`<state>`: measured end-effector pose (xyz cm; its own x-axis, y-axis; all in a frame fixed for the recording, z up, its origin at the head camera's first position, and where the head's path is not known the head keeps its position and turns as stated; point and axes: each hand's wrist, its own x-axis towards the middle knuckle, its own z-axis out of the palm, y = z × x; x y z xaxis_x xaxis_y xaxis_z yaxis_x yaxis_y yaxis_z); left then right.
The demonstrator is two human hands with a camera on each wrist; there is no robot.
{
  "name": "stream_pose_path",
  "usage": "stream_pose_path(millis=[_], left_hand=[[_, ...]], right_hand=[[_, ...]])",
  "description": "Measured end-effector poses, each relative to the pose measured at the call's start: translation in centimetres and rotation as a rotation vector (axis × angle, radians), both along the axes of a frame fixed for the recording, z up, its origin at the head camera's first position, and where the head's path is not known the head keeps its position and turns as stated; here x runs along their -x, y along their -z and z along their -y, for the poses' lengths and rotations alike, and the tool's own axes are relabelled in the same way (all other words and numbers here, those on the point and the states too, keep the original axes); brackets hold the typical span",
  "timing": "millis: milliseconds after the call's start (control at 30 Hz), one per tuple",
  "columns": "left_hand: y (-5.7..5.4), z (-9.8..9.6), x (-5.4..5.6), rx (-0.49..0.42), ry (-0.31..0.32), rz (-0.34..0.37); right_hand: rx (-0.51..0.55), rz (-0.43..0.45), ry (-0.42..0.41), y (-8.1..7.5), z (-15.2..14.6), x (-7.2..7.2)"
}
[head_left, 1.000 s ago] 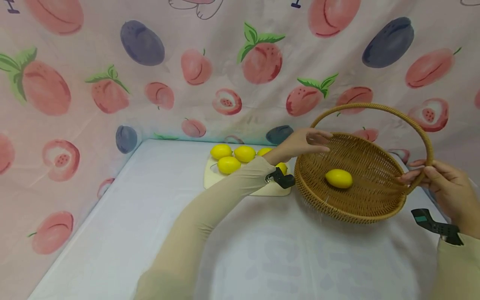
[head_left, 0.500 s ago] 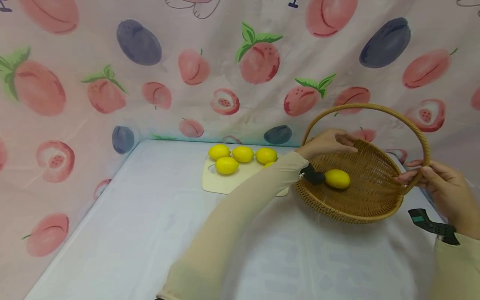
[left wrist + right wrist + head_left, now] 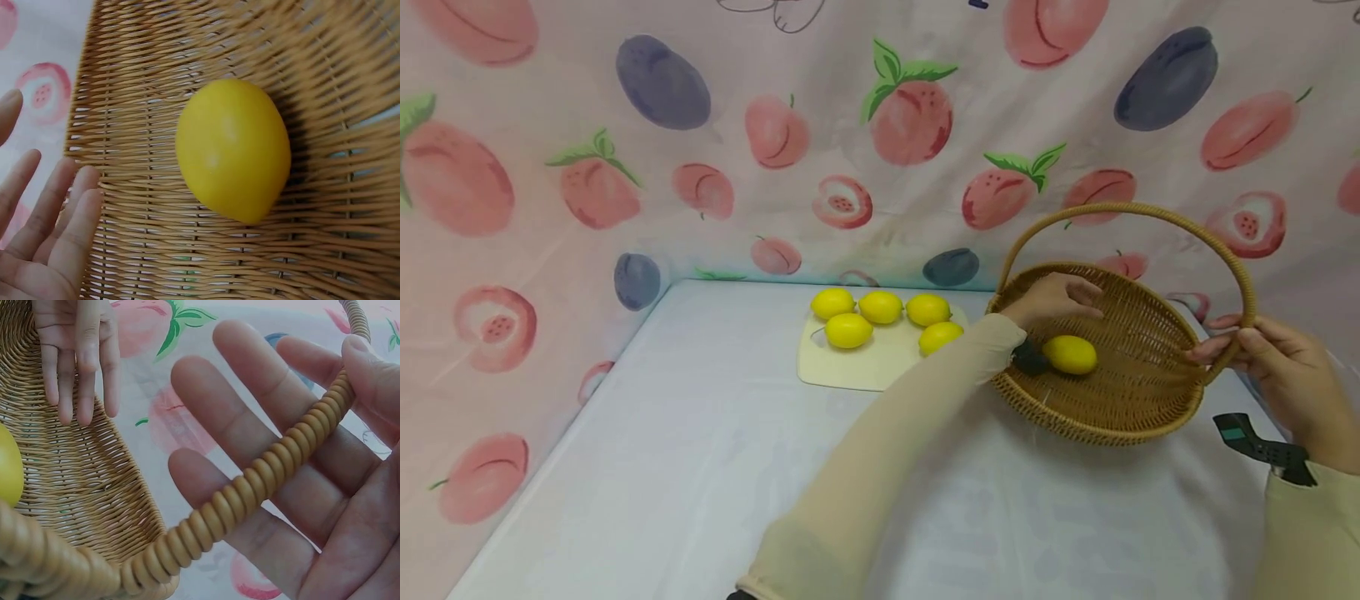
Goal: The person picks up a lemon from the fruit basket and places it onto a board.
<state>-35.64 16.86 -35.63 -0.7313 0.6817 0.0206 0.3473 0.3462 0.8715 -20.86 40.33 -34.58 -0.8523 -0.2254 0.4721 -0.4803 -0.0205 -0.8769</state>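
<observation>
Inside the wicker basket [image 3: 1120,421] lies one yellow lemon [image 3: 1071,355], seen large in the left wrist view. My left hand [image 3: 1051,298] hovers over the basket's hollow, behind the lemon and apart from it. Its fingers are loosely extended and hold nothing. With thumb and forefinger, my right hand [image 3: 1292,375] pinches the right side of the basket's wrapped handle [image 3: 1246,287]; the other fingers lie spread behind it in the right wrist view. The basket tilts toward me.
Left of the basket, a cream cutting board [image 3: 872,367] bears several lemons [image 3: 848,331]. A fruit-print cloth [image 3: 700,158] hangs behind and at the left of the white table [image 3: 685,467]. My left forearm [image 3: 895,442] crosses in front of the board.
My left hand has moved right from the basket's left rim to over its inside, then dropped a little. My right hand still holds the handle. The lemon stays in the basket.
</observation>
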Motion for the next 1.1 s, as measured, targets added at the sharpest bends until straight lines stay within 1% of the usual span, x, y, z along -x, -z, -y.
stream_pose_path(millis=[67, 233, 300, 367, 467, 567, 733, 833, 967, 1067, 1100], left_hand=[[0.1, -0.1, -0.3, 0.049, -0.011, -0.014], [0.4, 0.0, -0.8, 0.106, -0.007, 0.008], [0.6, 0.1, -0.7, 0.151, -0.002, -0.022], [0.8, 0.2, -0.7, 0.178, 0.012, -0.042], [1.0, 0.2, -0.5, 0.216, 0.024, -0.055], [1.2, 0.2, -0.4, 0.25, 0.019, -0.03], [1.7, -0.1, -0.2, 0.353, 0.015, -0.029], [2.1, -0.4, 0.0, 0.404, 0.031, -0.027], [2.4, -0.5, -0.1, 0.443, 0.043, 0.043], [2.4, -0.3, -0.3, 0.454, 0.068, 0.103], [2.5, -0.3, -0.3, 0.457, 0.08, 0.109]], right_hand=[[0.0, -0.001, 0.001, 0.0, 0.0, 0.0], [0.007, -0.005, -0.012, -0.1, 0.1, 0.0], [0.001, -0.007, -0.011, -0.1, 0.2, 0.0], [-0.021, -0.009, 0.008, -0.2, 0.4, -0.1], [-0.044, 0.004, 0.038, -0.4, 0.7, -0.2], [-0.062, 0.011, 0.063, -0.5, 0.9, -0.2], [-0.047, -0.011, 0.04, -0.5, 0.8, -0.2], [-0.031, -0.032, 0.01, -0.4, 0.7, -0.2], [-0.01, -0.04, -0.023, -0.3, 0.6, -0.2], [-0.009, -0.042, -0.032, -0.3, 0.6, -0.2], [-0.011, -0.044, -0.031, -0.3, 0.6, -0.2]])
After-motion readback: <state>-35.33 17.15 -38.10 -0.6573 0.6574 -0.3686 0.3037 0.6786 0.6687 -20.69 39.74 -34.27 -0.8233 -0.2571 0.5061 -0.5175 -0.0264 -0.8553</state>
